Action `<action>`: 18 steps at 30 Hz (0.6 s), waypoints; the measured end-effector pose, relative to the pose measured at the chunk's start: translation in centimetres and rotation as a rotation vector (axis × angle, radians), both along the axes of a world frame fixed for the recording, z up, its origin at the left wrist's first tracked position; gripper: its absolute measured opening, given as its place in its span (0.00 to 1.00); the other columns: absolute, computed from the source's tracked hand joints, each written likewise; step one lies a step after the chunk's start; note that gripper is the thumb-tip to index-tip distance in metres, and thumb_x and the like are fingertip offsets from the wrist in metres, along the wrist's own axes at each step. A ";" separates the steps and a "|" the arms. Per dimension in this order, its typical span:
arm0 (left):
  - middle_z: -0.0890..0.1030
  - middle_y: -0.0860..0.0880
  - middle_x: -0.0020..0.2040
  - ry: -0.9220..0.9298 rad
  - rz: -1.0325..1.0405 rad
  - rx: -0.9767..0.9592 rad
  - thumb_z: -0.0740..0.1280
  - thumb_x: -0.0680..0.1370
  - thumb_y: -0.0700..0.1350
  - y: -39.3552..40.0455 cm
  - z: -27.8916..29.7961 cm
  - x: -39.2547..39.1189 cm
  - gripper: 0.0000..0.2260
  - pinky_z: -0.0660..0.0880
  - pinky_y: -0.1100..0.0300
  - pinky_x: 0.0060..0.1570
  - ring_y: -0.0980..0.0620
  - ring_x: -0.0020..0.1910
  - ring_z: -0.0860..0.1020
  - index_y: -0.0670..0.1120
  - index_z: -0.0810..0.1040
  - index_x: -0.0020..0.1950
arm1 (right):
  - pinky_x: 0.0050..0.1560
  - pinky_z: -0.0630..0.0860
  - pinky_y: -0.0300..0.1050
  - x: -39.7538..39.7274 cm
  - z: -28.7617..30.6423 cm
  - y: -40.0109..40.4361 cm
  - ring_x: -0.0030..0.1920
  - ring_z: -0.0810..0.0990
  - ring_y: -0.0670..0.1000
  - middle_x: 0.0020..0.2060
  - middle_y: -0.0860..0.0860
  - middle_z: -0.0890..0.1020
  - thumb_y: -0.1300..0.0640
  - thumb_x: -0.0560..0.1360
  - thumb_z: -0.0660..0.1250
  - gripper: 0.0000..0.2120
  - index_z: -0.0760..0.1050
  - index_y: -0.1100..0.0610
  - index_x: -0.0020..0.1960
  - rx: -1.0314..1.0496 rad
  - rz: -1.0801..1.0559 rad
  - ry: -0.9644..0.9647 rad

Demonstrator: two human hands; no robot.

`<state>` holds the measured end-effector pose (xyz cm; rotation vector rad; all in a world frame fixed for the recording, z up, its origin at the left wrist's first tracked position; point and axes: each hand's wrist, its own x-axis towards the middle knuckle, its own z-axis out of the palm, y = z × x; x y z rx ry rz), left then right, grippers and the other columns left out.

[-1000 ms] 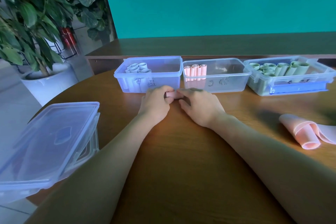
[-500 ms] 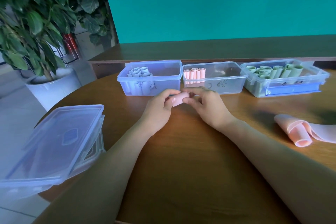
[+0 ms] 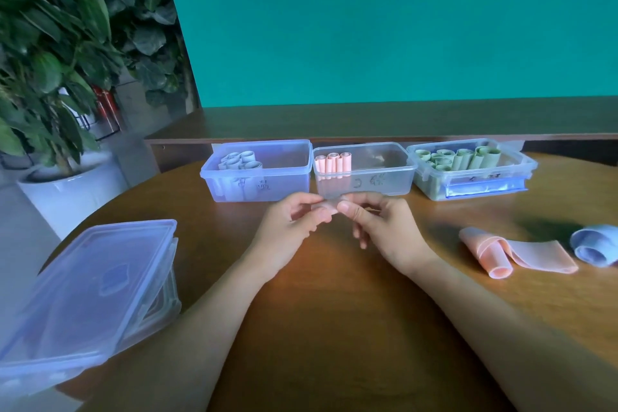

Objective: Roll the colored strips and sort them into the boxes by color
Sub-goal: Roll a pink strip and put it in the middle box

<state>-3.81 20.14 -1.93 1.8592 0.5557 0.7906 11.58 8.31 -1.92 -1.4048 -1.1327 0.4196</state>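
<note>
Pink roll (image 3: pixel 329 205), lifted off the worktop (image 3: pixel 334 311) since a moment ago, is pinched between both hands, seemingly ready for the middle box (image 3: pixel 364 177).

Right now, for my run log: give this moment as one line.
step: rolling | held: pink roll | left hand, right hand: pinching it | target: middle box | waiting: pink strip, blue strip

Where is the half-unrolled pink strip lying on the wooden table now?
In the head view, the half-unrolled pink strip lies on the round wooden table to the right of the right hand, just left of a loose blue roll.
</note>
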 end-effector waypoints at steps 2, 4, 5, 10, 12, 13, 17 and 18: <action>0.86 0.55 0.46 -0.061 0.008 -0.036 0.71 0.79 0.52 -0.6 0.5 0.9 0.10 0.78 0.61 0.46 0.58 0.44 0.81 0.53 0.80 0.59 | 0.31 0.77 0.43 0.3 1.0 -0.4 0.29 0.76 0.50 0.32 0.51 0.82 0.52 0.76 0.72 0.07 0.85 0.53 0.51 0.061 0.001 0.058; 0.85 0.55 0.44 -0.128 0.014 -0.090 0.72 0.78 0.51 -0.8 1.2 2.1 0.09 0.77 0.60 0.45 0.60 0.40 0.79 0.52 0.81 0.57 | 0.37 0.81 0.44 1.0 2.2 -0.6 0.35 0.80 0.51 0.38 0.54 0.85 0.53 0.75 0.72 0.08 0.85 0.53 0.53 0.082 0.015 0.106; 0.85 0.55 0.42 -0.158 0.008 -0.128 0.72 0.78 0.52 -0.9 1.6 2.7 0.10 0.76 0.60 0.45 0.60 0.39 0.78 0.51 0.82 0.57 | 0.39 0.82 0.45 1.5 2.7 -0.6 0.38 0.82 0.51 0.42 0.55 0.86 0.55 0.76 0.72 0.08 0.85 0.54 0.53 0.088 0.021 0.102; 0.85 0.53 0.42 -0.269 0.022 -0.231 0.74 0.76 0.53 -1.4 3.3 6.2 0.13 0.76 0.61 0.43 0.58 0.37 0.77 0.49 0.83 0.57 | 0.44 0.83 0.42 4.8 5.2 0.2 0.37 0.83 0.49 0.38 0.53 0.86 0.59 0.77 0.72 0.04 0.84 0.53 0.50 0.100 -0.045 0.007; 0.85 0.52 0.46 -0.285 0.089 -0.169 0.73 0.76 0.53 -1.3 3.7 7.5 0.13 0.78 0.62 0.41 0.58 0.38 0.80 0.50 0.82 0.58 | 0.45 0.83 0.41 6.1 6.0 0.8 0.36 0.84 0.49 0.36 0.54 0.86 0.58 0.78 0.71 0.04 0.84 0.53 0.50 0.075 -0.073 -0.027; 0.85 0.51 0.48 -0.292 0.133 -0.125 0.72 0.77 0.52 -1.0 3.6 8.2 0.12 0.79 0.61 0.41 0.57 0.37 0.81 0.51 0.81 0.59 | 0.45 0.83 0.42 6.8 6.2 1.2 0.36 0.84 0.50 0.36 0.54 0.86 0.57 0.77 0.72 0.03 0.84 0.54 0.50 0.060 -0.089 -0.048; 0.84 0.52 0.48 -0.298 0.287 -0.034 0.69 0.80 0.49 -0.1 2.6 9.6 0.11 0.75 0.67 0.36 0.57 0.36 0.82 0.53 0.80 0.62 | 0.46 0.83 0.42 10.2 7.3 3.0 0.36 0.85 0.49 0.36 0.53 0.86 0.55 0.76 0.74 0.08 0.85 0.58 0.52 0.027 -0.188 -0.100; 0.85 0.51 0.47 -0.294 0.311 -0.027 0.69 0.80 0.48 0.1 2.3 9.7 0.11 0.73 0.71 0.35 0.58 0.36 0.81 0.52 0.80 0.62 | 0.44 0.81 0.38 11.1 7.5 3.5 0.35 0.85 0.48 0.36 0.52 0.86 0.54 0.76 0.74 0.08 0.85 0.58 0.52 0.002 -0.226 -0.137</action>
